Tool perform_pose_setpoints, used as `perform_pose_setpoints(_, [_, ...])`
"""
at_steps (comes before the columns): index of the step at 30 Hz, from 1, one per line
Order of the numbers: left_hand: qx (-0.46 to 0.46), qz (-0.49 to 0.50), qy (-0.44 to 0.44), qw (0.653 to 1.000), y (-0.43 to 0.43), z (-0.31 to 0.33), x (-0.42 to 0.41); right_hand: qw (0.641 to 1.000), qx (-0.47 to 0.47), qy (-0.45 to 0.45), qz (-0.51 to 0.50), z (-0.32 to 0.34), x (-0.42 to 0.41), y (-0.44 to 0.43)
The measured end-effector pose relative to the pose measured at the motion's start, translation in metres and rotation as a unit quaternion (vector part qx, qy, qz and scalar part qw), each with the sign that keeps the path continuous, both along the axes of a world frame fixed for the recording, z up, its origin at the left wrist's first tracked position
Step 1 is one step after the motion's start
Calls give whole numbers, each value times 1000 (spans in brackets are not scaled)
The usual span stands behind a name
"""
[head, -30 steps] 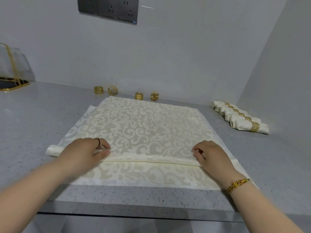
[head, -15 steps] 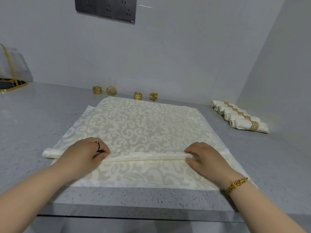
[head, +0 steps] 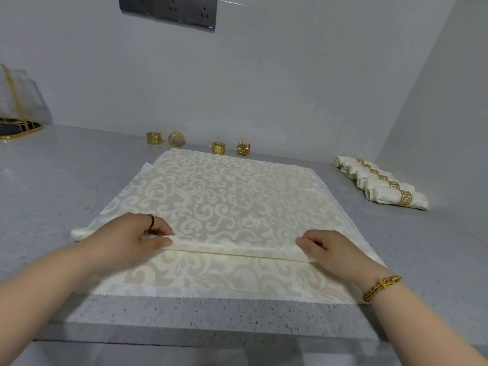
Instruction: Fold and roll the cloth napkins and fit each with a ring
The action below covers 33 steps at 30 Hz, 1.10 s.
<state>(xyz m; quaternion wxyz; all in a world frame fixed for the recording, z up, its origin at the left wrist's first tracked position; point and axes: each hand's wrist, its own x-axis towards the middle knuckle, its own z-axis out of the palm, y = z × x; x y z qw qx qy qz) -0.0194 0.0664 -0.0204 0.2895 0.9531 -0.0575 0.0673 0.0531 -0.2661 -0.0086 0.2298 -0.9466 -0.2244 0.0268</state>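
Both hands pinch the rolled fold of the napkin [head: 229,196]: left hand [head: 129,237] at 9 o'clock, right hand [head: 332,249] at 3; 4 rings [head: 218,147] at 12.

From my station the napkin [head: 224,196] reads as cream, covered all over in pale, glossy scrolls and leaves on a duller beige ground. Its folded strip looks like plain shiny ivory. The counter [head: 66,180] is mid grey, flecked with dark and white specks. The wall [head: 264,75] is flat pale grey. High at 12 o'clock, the socket panel [head: 169,9] is dark grey. Below it, the loose rings [head: 218,147] are gold with a cut-out key pattern. At 2 o'clock, the rolled napkins [head: 380,191] are cream, and each has a gold key-pattern band [head: 404,198]. At 10 o'clock I see a stand [head: 12,83] edged in gold with a black base. At 4 o'clock, the bracelet [head: 382,287] is gold with dark flecks. At 9 o'clock, the finger ring [head: 151,221] is thin and dark.
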Motion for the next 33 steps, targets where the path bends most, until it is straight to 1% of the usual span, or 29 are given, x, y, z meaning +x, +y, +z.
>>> perform_pose_setpoints(3, [-40,8,21,999,-1,4,10,1000,-20,10,-16,0,3,3])
perform_pose_setpoints(7, [-26,-8,42,999,-3,6,23,994,-101,8,-44,5,9,10])
perform_pose_setpoints(10, [5,6,14,1000,-3,6,28,987,-147,-30,-55,6,11,15])
perform_pose_setpoints(12, [27,8,-23,999,-4,6,29,988,-121,-92,-36,3,7,16])
perform_pose_setpoints(14, [73,-9,-40,996,-6,4,25,988,-48,-148,-3,-2,2,14])
perform_pose_setpoints(15, [92,-18,-43,995,-6,2,22,987,-19,-156,17,-4,-2,13])
perform_pose_setpoints(16, [100,-27,-47,993,-5,0,18,988,-8,-150,37,-4,-7,11])
perform_pose_setpoints(18, [101,-36,-61,992,-1,-4,10,988,-26,-135,74,-8,-13,7])
perform_pose_setpoints(20, [106,-35,-55,992,2,-5,5,984,-57,-146,88,-13,-11,0])
perform_pose_setpoints(22, [96,-22,-50,994,2,-5,3,986,-52,-145,66,-13,-8,-2])
perform_pose_setpoints(23, [83,-13,-52,995,0,-4,3,990,-33,-130,49,-12,-7,-1])
perform_pose_setpoints(24, [57,0,-55,997,-2,-3,4,993,-6,-108,34,-9,-4,0])
perform_pose_setpoints(26, [-26,31,-49,998,-2,-3,10,997,42,-62,2,-5,1,5])
perform_pose_setpoints(27, [-44,43,-38,997,-3,-3,14,998,45,-48,-12,-2,4,7])
perform_pose_setpoints(28, [-28,51,-35,998,-3,-3,18,998,33,-47,-20,0,7,11])
perform_pose_setpoints(30, [26,73,-46,996,-3,-6,27,997,-9,-74,-26,-1,11,17])
perform_pose_setpoints(33, [65,70,-128,987,-5,-12,30,984,-47,-165,-47,-7,16,25])
